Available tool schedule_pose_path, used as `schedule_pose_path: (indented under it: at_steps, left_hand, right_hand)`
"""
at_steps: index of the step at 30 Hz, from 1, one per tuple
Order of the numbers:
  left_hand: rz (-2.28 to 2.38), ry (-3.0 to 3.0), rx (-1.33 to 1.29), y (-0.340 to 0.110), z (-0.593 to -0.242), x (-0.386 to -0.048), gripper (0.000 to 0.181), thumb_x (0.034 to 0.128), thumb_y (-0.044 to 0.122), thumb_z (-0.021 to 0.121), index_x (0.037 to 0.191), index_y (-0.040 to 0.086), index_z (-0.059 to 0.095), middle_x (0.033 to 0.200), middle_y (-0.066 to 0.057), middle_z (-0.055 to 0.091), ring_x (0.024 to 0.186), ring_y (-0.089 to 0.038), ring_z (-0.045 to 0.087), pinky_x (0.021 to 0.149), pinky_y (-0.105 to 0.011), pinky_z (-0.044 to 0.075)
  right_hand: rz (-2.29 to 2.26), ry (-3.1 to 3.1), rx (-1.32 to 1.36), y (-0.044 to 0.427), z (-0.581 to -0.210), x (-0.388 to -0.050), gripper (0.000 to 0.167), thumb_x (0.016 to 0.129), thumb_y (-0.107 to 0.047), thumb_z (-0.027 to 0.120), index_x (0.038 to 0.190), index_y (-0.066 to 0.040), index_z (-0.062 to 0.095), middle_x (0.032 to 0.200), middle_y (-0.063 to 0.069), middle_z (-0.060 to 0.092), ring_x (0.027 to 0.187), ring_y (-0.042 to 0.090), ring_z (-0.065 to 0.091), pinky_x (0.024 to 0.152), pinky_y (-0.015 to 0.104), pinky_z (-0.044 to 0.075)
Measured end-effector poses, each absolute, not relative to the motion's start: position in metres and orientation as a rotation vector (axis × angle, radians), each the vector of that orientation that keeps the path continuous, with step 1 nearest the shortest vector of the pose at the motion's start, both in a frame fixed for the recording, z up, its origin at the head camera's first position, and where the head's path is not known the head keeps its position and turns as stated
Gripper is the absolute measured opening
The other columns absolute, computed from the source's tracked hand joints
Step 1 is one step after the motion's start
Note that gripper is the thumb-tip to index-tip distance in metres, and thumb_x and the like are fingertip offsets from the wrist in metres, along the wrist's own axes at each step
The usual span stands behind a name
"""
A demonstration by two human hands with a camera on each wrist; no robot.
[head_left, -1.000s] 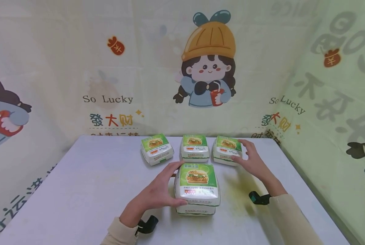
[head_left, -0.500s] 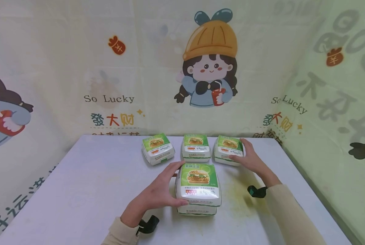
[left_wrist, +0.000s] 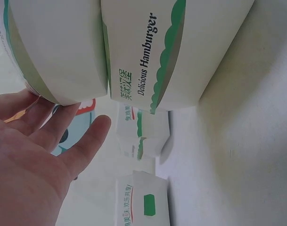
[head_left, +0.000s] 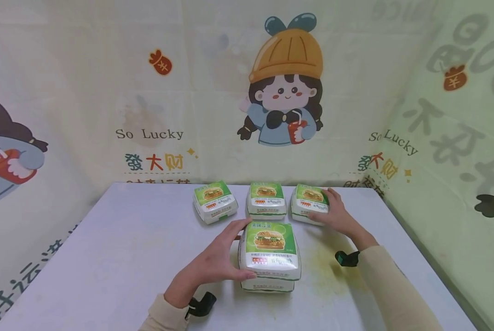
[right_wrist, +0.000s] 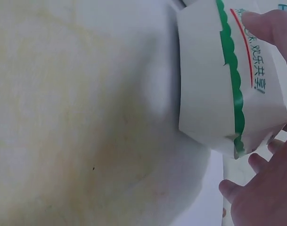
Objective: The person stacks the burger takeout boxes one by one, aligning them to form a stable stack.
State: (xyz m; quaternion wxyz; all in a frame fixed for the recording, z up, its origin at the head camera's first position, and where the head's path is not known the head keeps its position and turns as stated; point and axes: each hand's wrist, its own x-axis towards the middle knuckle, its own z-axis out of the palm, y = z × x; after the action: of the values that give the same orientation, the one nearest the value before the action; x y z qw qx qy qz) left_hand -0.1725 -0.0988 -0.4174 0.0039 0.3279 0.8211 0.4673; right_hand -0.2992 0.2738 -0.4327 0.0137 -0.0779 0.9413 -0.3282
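Note:
Two white-and-green hamburger boxes are stacked near the table's front middle. My left hand (head_left: pixel 211 259) holds the upper box (head_left: pixel 269 248) from its left side, thumb at the front edge and fingers at the back. Beneath it sits the lower box (head_left: pixel 267 286), mostly covered from above; its printed side (left_wrist: pixel 143 52) shows in the left wrist view. At the back right, my right hand (head_left: pixel 342 218) grips another hamburger box (head_left: pixel 307 200), thumb on its front and fingers along its right side. In the right wrist view that box (right_wrist: pixel 209 75) stands on the table surface.
Two more hamburger boxes stand in the back row: a turned one (head_left: pixel 215 202) at the left and a straight one (head_left: pixel 266 201) in the middle. A printed cloth (head_left: pixel 214 92) hangs behind the white table (head_left: pixel 147 248) and along its sides.
My right hand's thumb has slid slightly left along the front of the back-right box. The left hand stays on the stack. The whole head view has shifted a little.

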Motion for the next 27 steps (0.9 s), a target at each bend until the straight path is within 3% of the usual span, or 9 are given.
schedule_pose_path:
  at_steps: [12, 19, 27]
  left_hand:
    - [1.457, 2.583, 1.027, -0.098, -0.419, -0.172, 0.105, 0.0673, 0.046, 0.088, 0.151, 0.033, 0.027, 0.148, 0.014, 0.038, 0.131, -0.009, 0.042, 0.107, -0.036, 0.047]
    - [1.463, 2.579, 1.024, -0.098, -0.419, -0.172, 0.105, 0.0679, 0.047, 0.088, 0.152, 0.034, 0.027, 0.148, 0.015, 0.038, 0.131, -0.009, 0.042, 0.107, -0.037, 0.047]
    - [1.455, 2.589, 1.018, -0.098, -0.419, -0.172, 0.104, 0.0676, 0.047, 0.088, 0.151, 0.034, 0.027, 0.147, 0.015, 0.038, 0.131, -0.009, 0.042, 0.107, -0.037, 0.047]
  right_hand:
    - [-0.985, 2.968, -0.252, 0.277, -0.431, -0.293, 0.100, 0.084, -0.048, 0.071, 0.153, 0.000, 0.018, 0.158, 0.032, 0.001, 0.142, 0.053, 0.016, 0.110, 0.074, 0.023]
    - [-1.013, 3.001, -0.315, 0.280, -0.436, -0.294, 0.096, 0.084, -0.040, 0.074, 0.150, 0.005, 0.021, 0.152, 0.032, 0.018, 0.136, 0.046, 0.028, 0.112, 0.069, 0.026]
    - [-1.023, 2.993, -0.244, 0.285, -0.431, -0.290, 0.096, 0.084, -0.046, 0.073, 0.153, -0.002, 0.022, 0.154, 0.029, 0.017, 0.134, 0.046, 0.032, 0.108, 0.071, 0.029]
